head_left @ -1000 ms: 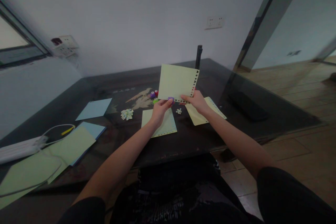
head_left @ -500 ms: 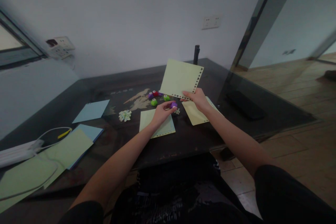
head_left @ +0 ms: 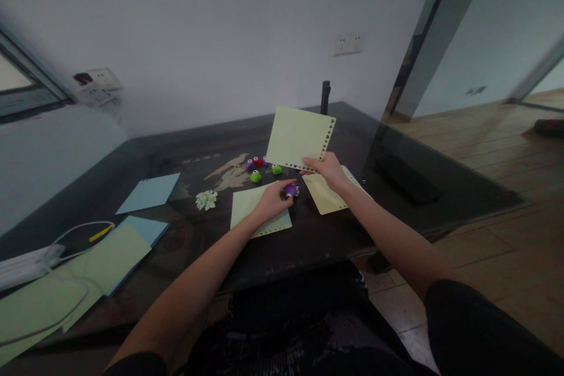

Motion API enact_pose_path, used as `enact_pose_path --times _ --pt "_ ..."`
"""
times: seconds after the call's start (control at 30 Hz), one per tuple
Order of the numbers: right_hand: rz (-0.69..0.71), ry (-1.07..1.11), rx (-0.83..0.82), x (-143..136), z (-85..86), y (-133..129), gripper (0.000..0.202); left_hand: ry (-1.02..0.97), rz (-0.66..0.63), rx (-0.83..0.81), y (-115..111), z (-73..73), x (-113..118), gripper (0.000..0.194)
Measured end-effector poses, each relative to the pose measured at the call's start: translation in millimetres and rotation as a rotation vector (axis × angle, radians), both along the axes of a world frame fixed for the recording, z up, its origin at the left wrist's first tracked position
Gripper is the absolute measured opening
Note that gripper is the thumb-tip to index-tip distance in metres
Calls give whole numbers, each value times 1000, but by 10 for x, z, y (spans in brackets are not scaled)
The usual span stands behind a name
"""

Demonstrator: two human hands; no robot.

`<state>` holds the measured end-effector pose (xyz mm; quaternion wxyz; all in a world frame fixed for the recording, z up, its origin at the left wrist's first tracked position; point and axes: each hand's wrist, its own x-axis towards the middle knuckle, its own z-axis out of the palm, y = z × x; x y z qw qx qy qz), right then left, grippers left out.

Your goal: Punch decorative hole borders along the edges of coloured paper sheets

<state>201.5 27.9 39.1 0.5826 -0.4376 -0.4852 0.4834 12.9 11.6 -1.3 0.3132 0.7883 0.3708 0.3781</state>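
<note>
In my right hand (head_left: pixel 330 170) is a pale yellow-green sheet of paper (head_left: pixel 299 136), pinched at its lower right corner and raised above the table. Small punched shapes run along its right and lower edges. My left hand (head_left: pixel 274 201) has thumb and fingers around a small purple craft punch (head_left: pixel 290 190). Below that hand lies another pale sheet (head_left: pixel 243 205) with holes along its near edge. A yellowish sheet (head_left: pixel 328 200) lies on the table beneath my right hand. Green punches (head_left: pixel 255 176) and a red punch (head_left: pixel 258 161) stand behind my left hand.
Punched paper bits (head_left: pixel 206 200) lie in a pile left of the middle sheet. Blue sheets (head_left: pixel 150 192), green paper (head_left: pixel 106 261) and a white cable (head_left: pixel 83 224) occupy the left side. A dark flat object (head_left: pixel 408 179) lies right; a black upright object (head_left: pixel 325 97) stands behind.
My left hand has lowered slightly with the purple punch, which has turned in its fingers. My right hand still holds the raised sheet. The whole view has shifted a little.
</note>
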Motion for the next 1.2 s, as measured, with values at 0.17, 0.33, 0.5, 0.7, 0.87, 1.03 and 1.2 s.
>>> enact_pose_path --times 0.17,0.33,0.5,0.7,0.87,1.03,1.2 --pt "26 12 7 8 -23 16 36 -13 -27 -62 20 6 -12 62" --pt "62 -70 -24 11 -16 7 28 -61 -46 -98 -3 42 -3 64" --pt "136 -88 -61 -17 -68 21 12 -55 -63 -95 -5 50 -5 62" --pt "141 -85 -91 -63 -64 5 12 -23 -80 -107 24 -4 -16 67" --pt "118 -102 -108 -76 -32 -14 13 37 -64 -100 36 -38 -10 67" --pt "135 -110 -118 -70 -56 1 11 57 -49 -75 31 -28 -10 63" --pt "152 -118 -108 -73 -77 9 14 59 -48 -58 34 -11 -20 62"
